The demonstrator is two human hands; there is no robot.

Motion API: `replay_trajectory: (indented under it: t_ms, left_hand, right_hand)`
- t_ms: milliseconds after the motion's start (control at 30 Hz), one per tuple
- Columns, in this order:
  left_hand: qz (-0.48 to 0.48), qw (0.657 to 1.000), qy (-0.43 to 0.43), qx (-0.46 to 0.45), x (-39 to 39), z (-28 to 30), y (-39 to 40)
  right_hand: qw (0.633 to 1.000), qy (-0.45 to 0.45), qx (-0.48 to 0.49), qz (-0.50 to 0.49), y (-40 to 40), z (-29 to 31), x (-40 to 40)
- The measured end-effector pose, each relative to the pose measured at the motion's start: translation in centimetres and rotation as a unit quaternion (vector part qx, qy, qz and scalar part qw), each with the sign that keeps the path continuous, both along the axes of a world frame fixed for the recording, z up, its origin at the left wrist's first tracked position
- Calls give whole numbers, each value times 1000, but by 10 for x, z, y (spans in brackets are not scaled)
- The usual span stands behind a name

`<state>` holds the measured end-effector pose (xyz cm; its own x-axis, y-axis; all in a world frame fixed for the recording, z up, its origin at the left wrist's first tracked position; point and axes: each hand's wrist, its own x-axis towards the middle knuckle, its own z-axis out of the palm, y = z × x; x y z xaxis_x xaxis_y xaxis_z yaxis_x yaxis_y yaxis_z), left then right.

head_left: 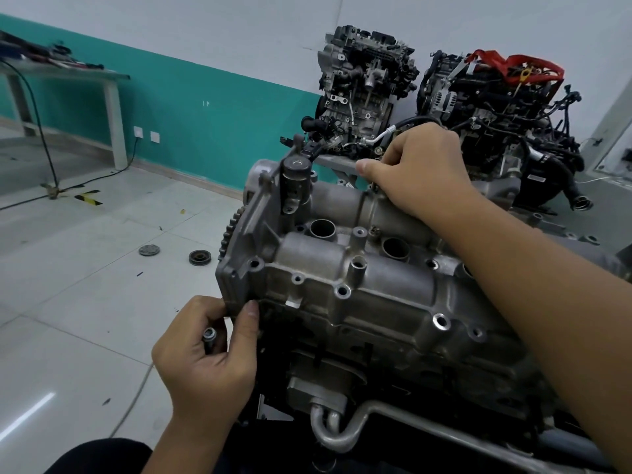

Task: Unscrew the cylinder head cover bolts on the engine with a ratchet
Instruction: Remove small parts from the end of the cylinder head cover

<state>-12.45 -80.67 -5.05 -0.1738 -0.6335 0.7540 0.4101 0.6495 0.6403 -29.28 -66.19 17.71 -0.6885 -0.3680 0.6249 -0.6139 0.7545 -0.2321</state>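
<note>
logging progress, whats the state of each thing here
cylinder head cover: on the engine, near bolt holes empty
bolt: out, held in left hand
right hand: fingers curled at the cover's far edge, what it grips is hidden
ratchet: not visible

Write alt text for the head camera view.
A person's left hand holds a removed bolt beside the cylinder head cover, while the right hand reaches to its far edge. Two other engines stand behind.

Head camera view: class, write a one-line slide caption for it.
Left hand holds a removed bolt beside the cylinder head cover while the right hand works at its far edge.
</note>
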Motion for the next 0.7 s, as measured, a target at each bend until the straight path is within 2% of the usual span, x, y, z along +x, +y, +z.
replay_trajectory:
  t_ms: [200,300,533,600,700]
  left_hand:
    - [-2,1000,1,9,0,0,1]
    - [-7,1000,5,10,0,1,1]
    - [-2,1000,-10,-2,4,4,-1]
    - [-10,1000,-18,9,5,7,-1]
    - [-17,999,-30,18,6,10,-2]
  right_hand:
    - [999,-46,2,12,1,2,1]
    - [996,-74,-35,28,2,4,1]
    - [997,-74,-27,6,0,2,-3]
    - [996,-84,-2,15,0,2,-3]
    - [989,-116,88,34,2,6,-3]
